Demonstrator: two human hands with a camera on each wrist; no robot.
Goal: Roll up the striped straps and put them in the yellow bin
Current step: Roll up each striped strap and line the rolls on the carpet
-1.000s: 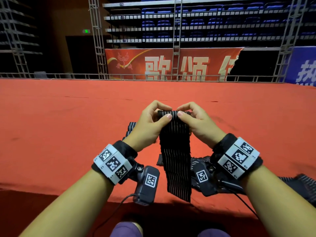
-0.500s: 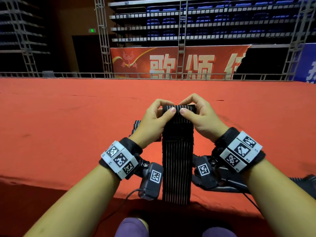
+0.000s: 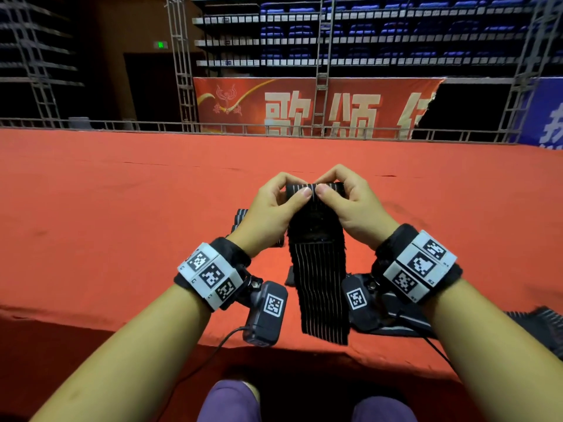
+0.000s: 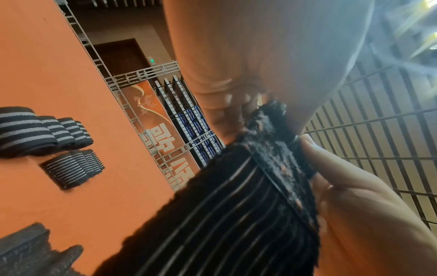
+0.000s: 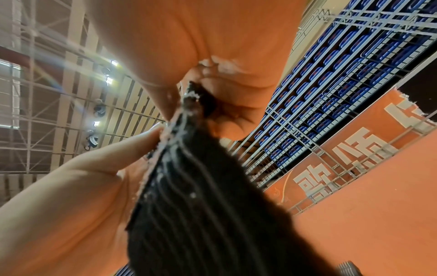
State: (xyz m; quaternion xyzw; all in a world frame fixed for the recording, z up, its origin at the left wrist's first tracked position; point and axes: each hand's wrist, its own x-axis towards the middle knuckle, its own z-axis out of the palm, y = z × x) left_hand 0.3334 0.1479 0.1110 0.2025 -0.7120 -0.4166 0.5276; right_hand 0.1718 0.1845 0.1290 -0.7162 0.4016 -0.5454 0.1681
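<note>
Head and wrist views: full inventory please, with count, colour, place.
strap in hand: 1, black with thin pale stripes, top end being rolled, rest hanging
rolled straps: about 8 in two rows, black with grey stripes, on carpet left of the hands
loose straps: count unclear, black striped, carpet at right
carpet: 1, red
banner: 1, red, pale characters, behind railing
seats: many, blue, background
yellow bin: not in view
left hand: pinches roll
right hand: pinches roll
</note>
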